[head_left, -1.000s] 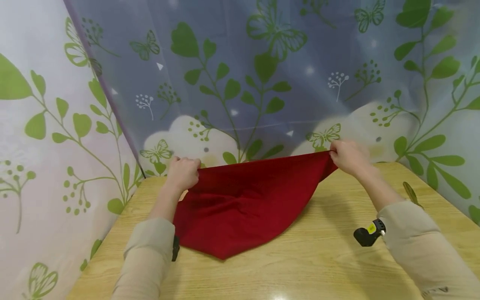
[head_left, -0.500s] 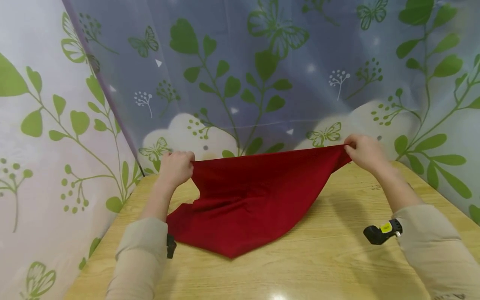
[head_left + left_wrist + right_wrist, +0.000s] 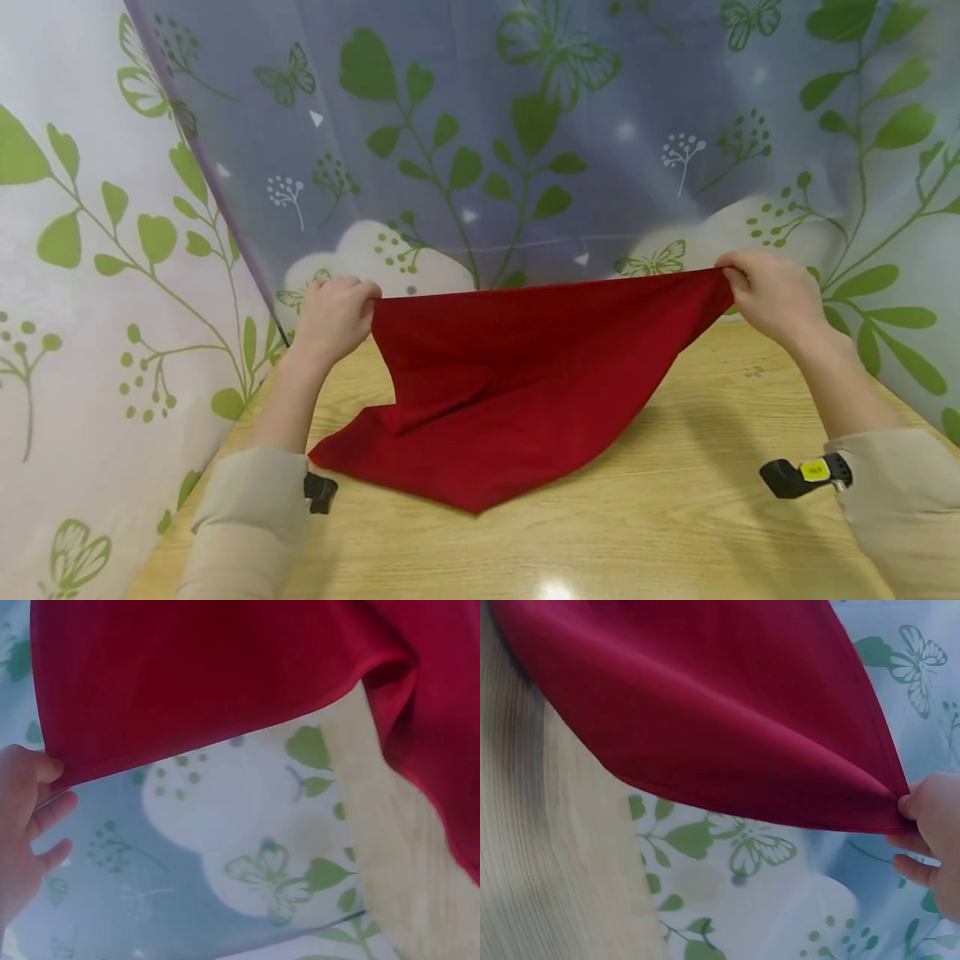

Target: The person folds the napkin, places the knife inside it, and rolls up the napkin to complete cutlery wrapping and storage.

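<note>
A red cloth (image 3: pixel 525 375) hangs between my two hands, its top edge pulled nearly straight and higher on the right. My left hand (image 3: pixel 335 319) pinches one corner between thumb and finger; in the left wrist view the other fingers of that hand (image 3: pixel 26 817) stand loosely apart from the cloth (image 3: pixel 187 675). The opposite corner is pinched by my right hand (image 3: pixel 776 296), also plain in the right wrist view, where the cloth (image 3: pixel 705 727) gathers toward the fingertips. The lower part of the cloth lies on the table, with a fold near its left side and a point toward me.
The light wood-grain table (image 3: pixel 637 542) reaches back to a blue curtain (image 3: pixel 480 167) printed with leaves and butterflies. A pale patterned wall (image 3: pixel 90 333) stands along the left. A small black camera (image 3: pixel 802 475) sits on my right wrist, another (image 3: pixel 320 492) on my left.
Both hands have risen and spread apart, the right moving farther to the right. The cloth's top edge has lifted and stretched wider, and more of its left side has opened out.
</note>
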Available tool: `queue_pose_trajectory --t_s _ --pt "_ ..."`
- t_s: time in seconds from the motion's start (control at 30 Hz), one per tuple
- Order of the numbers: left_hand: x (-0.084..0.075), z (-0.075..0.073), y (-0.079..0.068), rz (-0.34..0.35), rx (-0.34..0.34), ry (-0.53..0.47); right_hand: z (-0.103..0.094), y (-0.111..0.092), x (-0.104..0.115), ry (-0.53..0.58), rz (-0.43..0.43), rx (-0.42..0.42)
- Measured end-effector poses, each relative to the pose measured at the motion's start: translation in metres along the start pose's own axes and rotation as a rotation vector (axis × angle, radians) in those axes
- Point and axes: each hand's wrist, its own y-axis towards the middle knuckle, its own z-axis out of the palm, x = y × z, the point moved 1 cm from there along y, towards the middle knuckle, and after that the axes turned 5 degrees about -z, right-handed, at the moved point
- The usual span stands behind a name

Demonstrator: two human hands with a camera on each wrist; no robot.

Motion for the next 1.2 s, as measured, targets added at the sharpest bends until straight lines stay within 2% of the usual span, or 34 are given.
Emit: queue_pose_trajectory --t_s 0.23,0.4,0.57,0.7,0.8,0.9,1.03,1.2 --pt "-0.009 -0.029 0.003 0.062 -0.177 -0.038 -0.02 -0.013 -0.001 -0.048 -0.098 -0.174" --pt "-0.018 -0.048 0.008 0.104 -0.328 -0.084 -0.041 -0.017 0.002 -0.061 -0.105 -0.302" --pt "-0.03 -0.065 0.012 0.149 -0.413 -0.094 -0.062 -0.02 0.005 -0.043 -0.104 -0.431" --pt "-0.037 -0.075 0.014 0.16 -0.446 -0.112 -0.072 -0.022 0.005 0.061 -0.074 -0.549" --pt "-0.038 -0.072 0.017 0.155 -0.441 -0.134 -0.073 -0.022 0.002 0.098 -0.019 -0.554" --pt "-0.037 -0.062 0.018 0.144 -0.388 -0.122 -0.064 -0.022 -0.002 0.042 0.013 -0.469" --pt "-0.034 -0.041 0.014 0.102 -0.251 -0.09 -0.045 -0.024 -0.012 -0.032 0.004 -0.327" --pt "-0.029 -0.013 0.007 0.017 -0.063 -0.037 -0.018 -0.028 -0.024 -0.006 -0.013 -0.148"
